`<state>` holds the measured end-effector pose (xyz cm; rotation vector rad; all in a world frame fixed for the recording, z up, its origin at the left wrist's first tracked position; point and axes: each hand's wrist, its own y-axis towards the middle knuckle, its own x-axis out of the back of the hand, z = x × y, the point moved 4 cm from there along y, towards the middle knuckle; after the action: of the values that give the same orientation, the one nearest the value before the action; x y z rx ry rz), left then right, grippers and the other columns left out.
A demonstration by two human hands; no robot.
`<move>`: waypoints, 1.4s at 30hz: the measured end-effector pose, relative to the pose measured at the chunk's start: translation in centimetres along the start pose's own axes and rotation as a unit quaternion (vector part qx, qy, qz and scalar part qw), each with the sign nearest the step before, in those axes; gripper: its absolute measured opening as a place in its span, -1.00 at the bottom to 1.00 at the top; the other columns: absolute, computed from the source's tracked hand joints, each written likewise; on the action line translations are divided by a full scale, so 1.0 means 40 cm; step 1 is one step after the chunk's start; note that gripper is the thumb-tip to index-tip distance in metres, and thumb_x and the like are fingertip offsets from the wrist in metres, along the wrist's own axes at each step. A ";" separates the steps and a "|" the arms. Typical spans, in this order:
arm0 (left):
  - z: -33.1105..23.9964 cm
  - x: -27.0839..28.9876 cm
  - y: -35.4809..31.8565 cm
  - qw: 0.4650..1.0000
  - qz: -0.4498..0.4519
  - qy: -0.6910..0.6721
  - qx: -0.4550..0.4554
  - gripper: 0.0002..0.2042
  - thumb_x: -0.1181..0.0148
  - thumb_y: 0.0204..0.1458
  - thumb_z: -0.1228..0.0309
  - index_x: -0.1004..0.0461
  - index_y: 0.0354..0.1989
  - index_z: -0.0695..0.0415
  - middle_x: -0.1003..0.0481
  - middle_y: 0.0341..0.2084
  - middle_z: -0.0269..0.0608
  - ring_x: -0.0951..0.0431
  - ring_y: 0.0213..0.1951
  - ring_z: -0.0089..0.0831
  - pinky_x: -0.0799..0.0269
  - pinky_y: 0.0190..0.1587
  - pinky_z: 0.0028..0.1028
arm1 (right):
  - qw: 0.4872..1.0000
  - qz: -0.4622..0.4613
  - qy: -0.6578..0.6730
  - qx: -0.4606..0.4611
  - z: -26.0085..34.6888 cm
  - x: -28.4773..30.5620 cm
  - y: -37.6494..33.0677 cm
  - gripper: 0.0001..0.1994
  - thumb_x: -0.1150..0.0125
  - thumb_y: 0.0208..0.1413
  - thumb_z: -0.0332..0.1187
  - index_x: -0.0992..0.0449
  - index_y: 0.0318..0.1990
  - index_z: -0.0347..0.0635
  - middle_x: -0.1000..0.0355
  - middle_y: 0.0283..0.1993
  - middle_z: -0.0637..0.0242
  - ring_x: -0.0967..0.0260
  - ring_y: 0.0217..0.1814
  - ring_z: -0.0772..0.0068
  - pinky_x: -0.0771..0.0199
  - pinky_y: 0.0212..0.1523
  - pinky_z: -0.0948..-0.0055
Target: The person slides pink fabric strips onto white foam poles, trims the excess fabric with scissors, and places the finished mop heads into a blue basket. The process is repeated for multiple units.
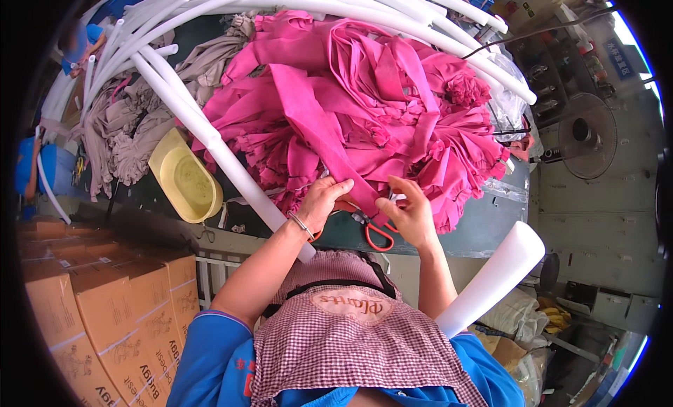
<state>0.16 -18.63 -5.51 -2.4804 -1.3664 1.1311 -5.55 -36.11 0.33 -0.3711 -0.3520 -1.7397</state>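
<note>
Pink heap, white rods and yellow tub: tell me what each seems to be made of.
Pink heap: woven fabric, matte to faintly sheeny, judging by its soft folds and gathered edges; the fibre can't be told.
White rods: probably plastic foam, smooth and matte, as they are thick yet bend in long curves.
Yellow tub: likely moulded plastic, with a rounded one-piece shape and slight shine.

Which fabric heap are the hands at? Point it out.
The pink heap: left hand and right hand both touch a pink strip at its near edge. The greyish-beige heap lies farther left, untouched.
</note>
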 end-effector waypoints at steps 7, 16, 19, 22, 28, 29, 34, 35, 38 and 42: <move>0.000 0.030 -0.079 0.980 -0.174 0.091 -0.045 -0.64 -0.12 0.12 0.10 -0.42 -0.15 0.17 -0.47 -0.33 -0.33 -0.52 -0.29 -0.52 -0.46 -0.36 -0.54 | 0.982 -0.021 -0.144 0.121 0.066 -0.105 -0.007 -0.88 -0.29 -0.18 -0.56 -0.50 -0.44 -0.20 -0.32 -0.53 0.29 -0.36 -0.54 0.36 -0.38 -0.49 0.43; 0.013 0.079 -0.173 0.964 -0.234 0.051 -0.115 -0.88 -0.13 0.11 0.41 -0.53 -0.35 0.17 -0.44 -0.50 -0.51 -0.35 -0.45 -0.74 -0.27 -0.39 -0.66 | 0.993 0.084 0.025 0.080 0.079 -0.189 -0.004 -0.61 -0.35 -0.11 -0.50 -0.38 -0.08 -0.28 -0.41 -0.39 0.31 -0.34 -0.45 0.51 -0.39 -0.40 0.53; -0.015 0.073 -0.202 0.961 -0.234 -0.040 -0.141 -0.87 -0.16 0.10 0.39 -0.53 -0.37 0.19 -0.41 -0.51 -0.57 -0.28 -0.46 -0.80 -0.19 -0.41 -0.70 | 0.970 0.114 0.202 -0.068 0.042 -0.219 0.003 -0.78 -0.21 -0.03 -0.59 -0.40 -0.19 -0.25 -0.42 -0.44 0.37 -0.31 -0.43 0.67 -0.37 -0.39 0.61; -0.033 0.078 -0.220 0.949 -0.257 0.025 -0.184 -0.87 -0.19 0.09 0.39 -0.53 -0.35 0.20 -0.43 -0.52 -0.54 -0.28 -0.49 -0.79 -0.21 -0.43 -0.69 | 0.977 0.118 0.175 -0.026 0.068 -0.234 -0.005 -0.80 -0.22 -0.06 -0.61 -0.42 -0.24 -0.24 -0.41 -0.39 0.31 -0.34 -0.43 0.58 -0.37 -0.41 0.58; -0.056 0.100 -0.246 0.920 -0.301 0.103 -0.229 -0.83 -0.21 0.09 0.34 -0.52 -0.37 0.22 -0.38 -0.59 -0.55 -0.24 -0.53 -0.79 -0.19 -0.51 -0.67 | 0.937 0.084 -0.066 0.332 0.203 -0.229 -0.015 -0.71 -0.37 -0.29 -0.53 -0.52 -0.30 -0.21 -0.37 -0.27 0.24 -0.32 -0.28 0.18 -0.39 -0.28 0.34; -0.062 0.096 -0.255 0.923 -0.299 0.099 -0.219 -0.81 -0.20 0.09 0.33 -0.52 -0.38 0.22 -0.37 -0.59 -0.55 -0.23 -0.54 -0.79 -0.18 -0.52 -0.66 | 0.929 0.101 -0.082 0.348 0.204 -0.238 -0.017 -0.71 -0.38 -0.30 -0.52 -0.53 -0.30 -0.21 -0.37 -0.27 0.26 -0.32 -0.27 0.17 -0.39 -0.26 0.33; -0.106 0.085 -0.306 0.960 -0.205 -0.013 -0.190 -0.78 -0.03 0.19 0.34 -0.48 -0.21 0.26 -0.52 -0.42 -0.30 -0.47 -0.46 -0.61 -0.37 -0.42 -0.61 | 0.966 0.149 0.078 0.194 0.174 -0.263 -0.008 -0.83 -0.34 -0.18 -0.57 -0.54 -0.35 -0.29 -0.44 -0.43 0.20 -0.41 -0.39 0.26 -0.41 -0.29 0.44; -0.119 0.073 -0.315 0.967 -0.174 -0.056 -0.180 -0.77 0.02 0.21 0.36 -0.47 -0.16 0.27 -0.55 -0.36 -0.23 -0.54 -0.41 -0.55 -0.42 -0.37 -0.59 | 0.966 0.168 0.121 0.154 0.164 -0.261 -0.003 -0.91 -0.29 -0.04 -0.54 -0.53 -0.34 -0.31 -0.47 -0.39 0.29 -0.41 -0.38 0.46 -0.39 -0.30 0.55; -0.122 0.076 -0.313 0.945 -0.224 0.039 -0.236 -0.81 -0.08 0.15 0.42 -0.49 -0.16 0.26 -0.54 -0.45 -0.25 -0.52 -0.47 -0.58 -0.41 -0.44 -0.63 | 0.895 0.242 0.369 -0.060 0.136 -0.283 0.005 -0.89 -0.13 0.17 -0.47 -0.51 -0.31 -0.35 -0.45 -0.36 0.51 -0.31 -0.34 0.73 -0.35 -0.30 0.68; -0.143 0.036 -0.313 0.858 -0.291 0.244 -0.344 -0.81 -0.25 -0.04 0.58 -0.51 -0.22 0.26 -0.48 -0.44 -0.29 -0.49 -0.45 -0.59 -0.41 -0.43 -0.60 | 0.902 0.245 0.355 0.005 0.147 -0.292 0.005 -0.90 -0.09 0.18 -0.47 -0.49 -0.32 -0.32 -0.39 -0.39 0.52 -0.27 -0.38 0.71 -0.29 -0.30 0.70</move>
<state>-4.38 -8.61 2.88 -2.1470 -2.3503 -0.1529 -2.84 -23.32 0.61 0.1893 0.2507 -1.2613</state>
